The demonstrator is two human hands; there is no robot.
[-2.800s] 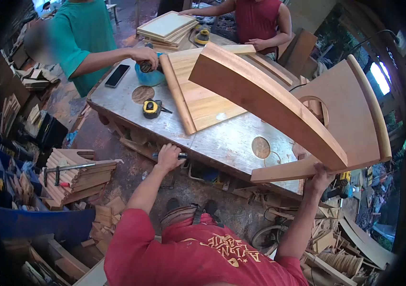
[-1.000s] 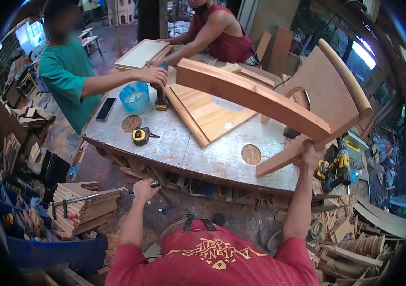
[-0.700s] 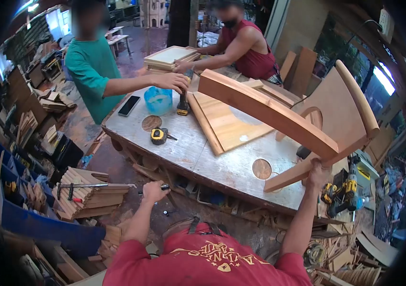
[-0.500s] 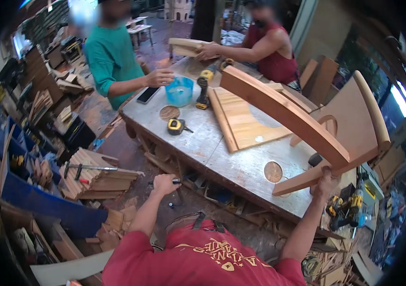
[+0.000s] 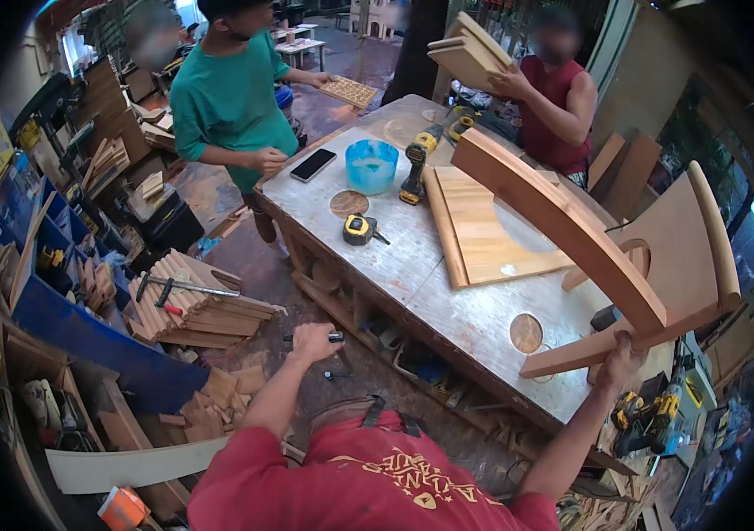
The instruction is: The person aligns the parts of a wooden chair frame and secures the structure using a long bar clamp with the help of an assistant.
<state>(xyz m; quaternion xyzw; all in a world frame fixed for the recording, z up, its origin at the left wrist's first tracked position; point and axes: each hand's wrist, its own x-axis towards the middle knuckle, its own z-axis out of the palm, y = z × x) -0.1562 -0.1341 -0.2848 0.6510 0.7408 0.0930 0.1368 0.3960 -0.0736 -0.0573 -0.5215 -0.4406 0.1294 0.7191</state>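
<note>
My left hand (image 5: 313, 342) is closed around a short dark-handled tool (image 5: 336, 337) in front of the table's near edge. Its exact kind is not clear. My right hand (image 5: 622, 360) grips the wooden chair frame (image 5: 563, 226) low down, near where its curved rail meets a leg. The frame stands tilted at the right end of the worktable (image 5: 394, 265), its curved panel (image 5: 682, 243) facing right. A flat wooden panel with a curved cutout (image 5: 479, 226) lies behind the rail.
On the table are a tape measure (image 5: 359, 229), a yellow drill (image 5: 418, 164), a blue tub (image 5: 371, 168) and a phone (image 5: 313, 165). Two people stand across it, one holding boards (image 5: 474, 55), one a patterned panel (image 5: 348, 91). Stacked wood (image 5: 200, 301) and a clamp lie left.
The person in red has lifted the boards off the table. The person in green has withdrawn a hand from the tub and holds a patterned panel. My grips look the same.
</note>
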